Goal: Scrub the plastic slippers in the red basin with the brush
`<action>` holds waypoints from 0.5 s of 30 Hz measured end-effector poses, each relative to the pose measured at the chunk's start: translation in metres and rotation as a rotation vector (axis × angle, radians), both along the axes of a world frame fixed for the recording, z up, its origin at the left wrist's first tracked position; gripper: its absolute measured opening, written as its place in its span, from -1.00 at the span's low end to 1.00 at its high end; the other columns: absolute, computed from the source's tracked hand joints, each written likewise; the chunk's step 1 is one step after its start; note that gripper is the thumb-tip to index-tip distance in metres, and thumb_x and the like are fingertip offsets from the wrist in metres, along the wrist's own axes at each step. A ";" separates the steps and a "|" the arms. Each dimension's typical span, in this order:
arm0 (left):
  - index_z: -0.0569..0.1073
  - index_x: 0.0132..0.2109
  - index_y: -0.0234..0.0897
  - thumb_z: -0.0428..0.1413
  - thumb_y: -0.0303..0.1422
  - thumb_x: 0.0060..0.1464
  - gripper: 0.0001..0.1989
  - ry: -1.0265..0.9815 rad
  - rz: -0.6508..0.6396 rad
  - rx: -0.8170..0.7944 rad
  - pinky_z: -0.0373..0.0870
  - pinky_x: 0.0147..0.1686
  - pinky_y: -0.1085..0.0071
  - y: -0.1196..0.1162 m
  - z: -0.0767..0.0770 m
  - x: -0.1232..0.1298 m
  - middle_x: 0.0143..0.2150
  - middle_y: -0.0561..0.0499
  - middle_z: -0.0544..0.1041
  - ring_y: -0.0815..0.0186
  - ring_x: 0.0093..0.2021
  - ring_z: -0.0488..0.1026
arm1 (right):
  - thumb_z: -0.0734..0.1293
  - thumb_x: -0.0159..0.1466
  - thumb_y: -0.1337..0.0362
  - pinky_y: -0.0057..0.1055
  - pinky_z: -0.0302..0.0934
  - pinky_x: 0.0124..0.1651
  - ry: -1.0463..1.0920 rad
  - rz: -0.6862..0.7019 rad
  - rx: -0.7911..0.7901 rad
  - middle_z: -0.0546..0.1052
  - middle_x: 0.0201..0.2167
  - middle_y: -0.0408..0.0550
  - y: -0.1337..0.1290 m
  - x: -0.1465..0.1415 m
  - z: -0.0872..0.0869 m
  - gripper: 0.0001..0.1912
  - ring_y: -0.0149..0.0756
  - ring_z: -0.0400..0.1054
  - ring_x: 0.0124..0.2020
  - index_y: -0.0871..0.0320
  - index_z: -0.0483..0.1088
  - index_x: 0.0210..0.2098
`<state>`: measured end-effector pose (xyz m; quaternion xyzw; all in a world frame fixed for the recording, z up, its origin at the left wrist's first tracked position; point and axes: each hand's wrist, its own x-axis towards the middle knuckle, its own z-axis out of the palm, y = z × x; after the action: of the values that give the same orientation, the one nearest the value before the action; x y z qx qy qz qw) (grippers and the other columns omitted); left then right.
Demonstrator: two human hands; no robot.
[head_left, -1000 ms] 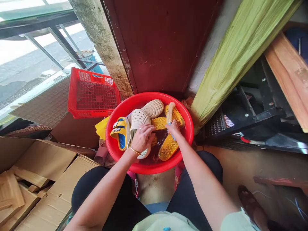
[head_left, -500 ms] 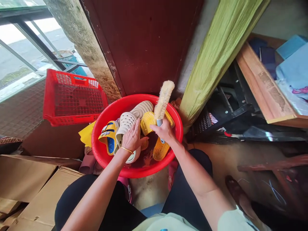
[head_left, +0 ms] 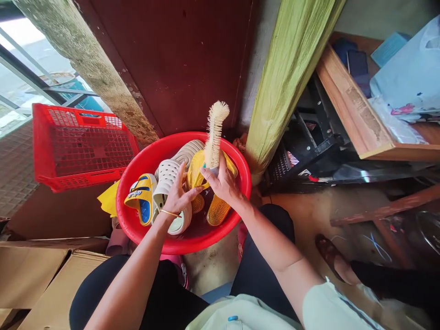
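Note:
My right hand [head_left: 223, 183] is closed around the handle of a scrub brush [head_left: 216, 133], whose long cream bristle head points up. My left hand [head_left: 180, 195] has its thumb and fingers around the near-left edge of a yellow slipper [head_left: 196, 170], partly hidden behind my hands. White clogs with holes [head_left: 168, 176] lie just left of that hand. At the left side sits a yellow and blue slipper [head_left: 141, 197]. Another yellow slipper [head_left: 218, 211] lies sole up below my right hand. All the footwear is in a red basin [head_left: 125, 215] with some water.
A red plastic crate [head_left: 85, 174] stands left of the basin, above cardboard boxes [head_left: 34, 270]. A dark red door [head_left: 178, 68] is behind. To the right are a green curtain [head_left: 278, 87], a wooden drawer [head_left: 357, 105] and another person's foot [head_left: 332, 256].
My left hand has moved from the white clog to the yellow slipper, which now sits more tilted. The brush has turned more upright in my right hand. The view has shifted right.

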<state>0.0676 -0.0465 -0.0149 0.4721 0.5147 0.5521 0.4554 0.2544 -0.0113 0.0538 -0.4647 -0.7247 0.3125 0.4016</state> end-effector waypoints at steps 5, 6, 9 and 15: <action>0.51 0.19 -0.26 0.28 -0.03 0.13 -0.42 -0.284 0.124 -0.184 0.61 -0.02 0.21 0.009 0.008 0.000 -0.02 -0.17 0.64 0.06 0.01 0.62 | 0.03 0.54 0.16 -0.11 0.39 0.20 -0.128 -0.005 0.073 0.42 0.28 0.13 0.000 0.003 -0.009 -0.39 -0.06 0.43 0.17 0.07 -0.01 0.53; 0.54 0.11 -0.29 0.21 0.03 0.19 -0.46 -0.353 0.138 -0.257 0.63 -0.08 0.20 0.011 0.009 -0.001 -0.08 -0.18 0.65 0.04 -0.02 0.63 | 0.03 0.53 0.19 -0.13 0.38 0.21 -0.178 0.026 0.093 0.42 0.27 0.14 -0.002 0.002 -0.012 -0.39 -0.06 0.42 0.17 0.08 0.01 0.53; 0.56 -0.01 -0.29 0.08 0.10 0.27 -0.47 -0.522 0.151 -0.440 0.66 -0.16 0.16 0.013 0.010 -0.005 -0.16 -0.21 0.66 -0.01 -0.08 0.65 | 0.05 0.53 0.23 -0.19 0.40 0.15 -0.387 0.150 0.130 0.44 0.24 0.12 -0.008 -0.001 -0.024 -0.43 -0.07 0.44 0.09 0.01 0.13 0.50; 0.52 0.08 -0.26 0.11 0.12 0.21 -0.43 -0.667 0.137 -0.382 0.66 -0.09 0.02 -0.006 0.023 -0.018 -0.08 -0.20 0.66 -0.05 0.00 0.64 | 0.13 0.48 0.34 -0.29 0.41 -0.01 -0.658 0.136 -0.055 0.55 0.00 0.06 -0.019 0.016 -0.049 -0.43 -0.14 0.49 -0.08 -0.04 0.25 0.45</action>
<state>0.0501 -0.0529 0.0079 0.1379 0.4622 0.5986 0.6395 0.2701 -0.0306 0.0048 -0.5020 -0.8360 0.1913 0.1116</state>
